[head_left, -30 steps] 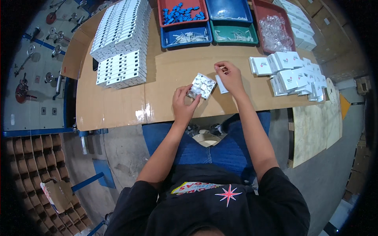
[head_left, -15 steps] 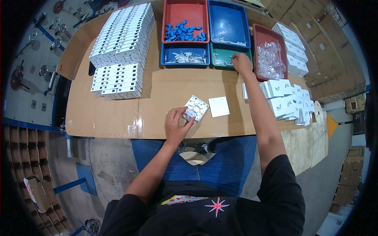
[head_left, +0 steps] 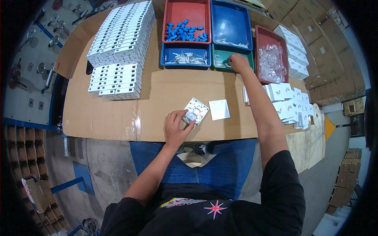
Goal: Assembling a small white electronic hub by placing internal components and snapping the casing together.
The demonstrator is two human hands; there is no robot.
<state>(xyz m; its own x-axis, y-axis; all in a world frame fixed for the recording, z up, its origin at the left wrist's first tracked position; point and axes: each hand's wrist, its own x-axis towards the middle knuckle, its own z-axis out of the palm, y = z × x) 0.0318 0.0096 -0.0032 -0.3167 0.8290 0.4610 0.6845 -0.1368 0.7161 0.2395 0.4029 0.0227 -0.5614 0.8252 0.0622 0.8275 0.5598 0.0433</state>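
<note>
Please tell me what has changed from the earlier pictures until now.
The right hand moved from beside the white square plate forward, away from the person, to the green tray. The plate, partly hidden at first, now lies uncovered. Whether the right hand holds anything is unclear. The left hand still holds the white square part.
</note>
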